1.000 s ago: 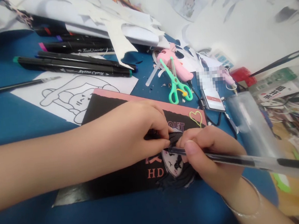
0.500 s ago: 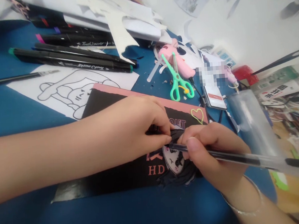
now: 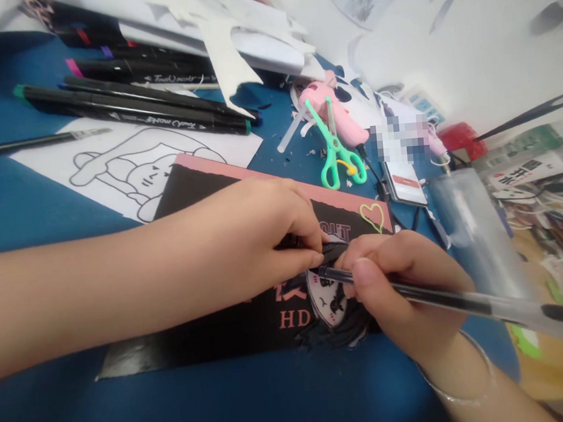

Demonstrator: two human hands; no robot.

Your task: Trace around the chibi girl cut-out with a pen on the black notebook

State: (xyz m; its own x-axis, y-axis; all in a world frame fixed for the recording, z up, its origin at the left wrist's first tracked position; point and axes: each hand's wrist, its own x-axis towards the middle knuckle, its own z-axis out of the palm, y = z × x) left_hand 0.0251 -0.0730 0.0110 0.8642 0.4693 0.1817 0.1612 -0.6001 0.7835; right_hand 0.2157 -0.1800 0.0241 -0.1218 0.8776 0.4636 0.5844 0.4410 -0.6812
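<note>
A pen with a clear barrel is gripped in my right hand, thumb and fingers closed round it near the tip. Its tip rests at the upper edge of a small paper cutout, a cartoon character with a pale face and dark hair. My left hand pinches the top of this cutout between thumb and fingers, right beside the pen tip. Under both hands lies a black-and-pink pad with printed letters; my left hand and forearm hide much of it.
Several black markers and a line drawing on white paper lie at the upper left. Green scissors and a pink glue gun sit behind the pad. To the right are a phone and a clear plastic cup.
Almost nothing differs. Both hands keep their hold, with the pen tip at the same spot on the cutout; the view has shifted very slightly.
</note>
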